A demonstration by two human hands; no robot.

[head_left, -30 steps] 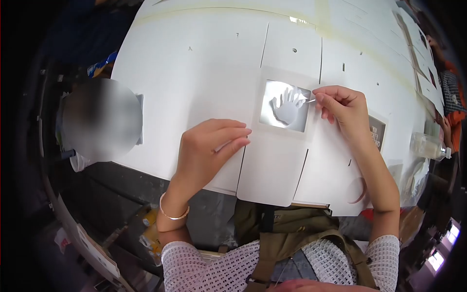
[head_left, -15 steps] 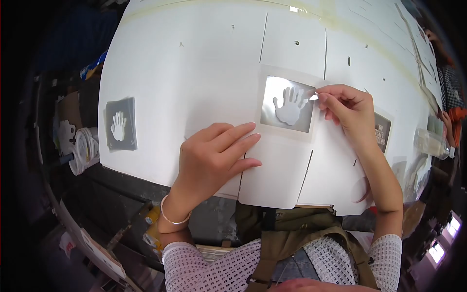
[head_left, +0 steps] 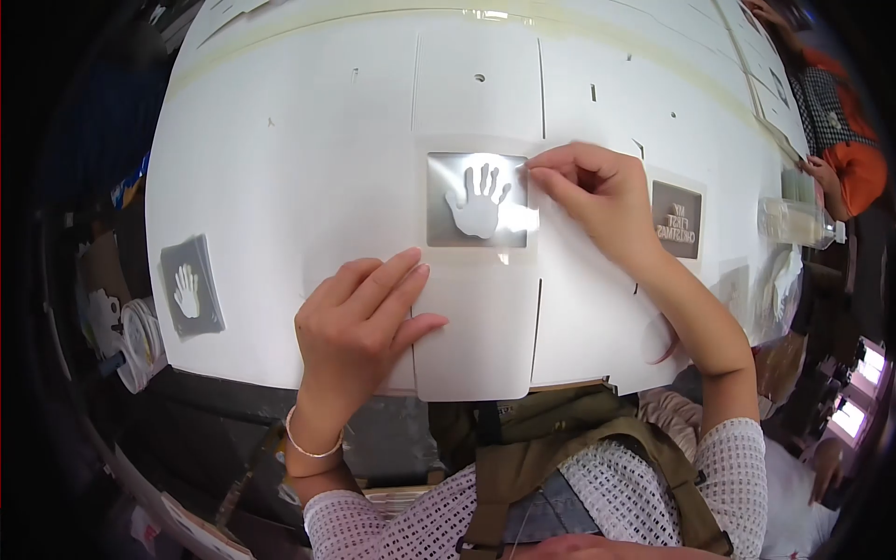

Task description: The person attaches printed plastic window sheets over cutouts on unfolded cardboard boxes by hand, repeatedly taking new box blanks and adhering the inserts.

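A shiny grey square sheet (head_left: 442, 224) with a white hand shape (head_left: 479, 207) on it lies on a white panel in the middle of the table. My right hand (head_left: 588, 191) is at the square's upper right corner, thumb and forefinger pinched together; whatever is between the fingertips is too small to make out. Just below the square's lower left corner, my left hand (head_left: 359, 322) rests on the white surface with its fingers apart, holding nothing. A bracelet (head_left: 315, 446) circles the left wrist.
At the left lies a stack of grey hand-shape sheets (head_left: 193, 285), beside a white tub (head_left: 140, 341). A dark "My First Christmas" square (head_left: 677, 219) and a clear plastic container (head_left: 793, 224) are at the right. Another person's orange sleeve (head_left: 861, 173) shows at far right.
The view has shifted, so the table's contents sit further left. My left hand's fingers have spread from a near pinch. My right hand stays pinched at the square's edge, its fingertips closer to the corner.
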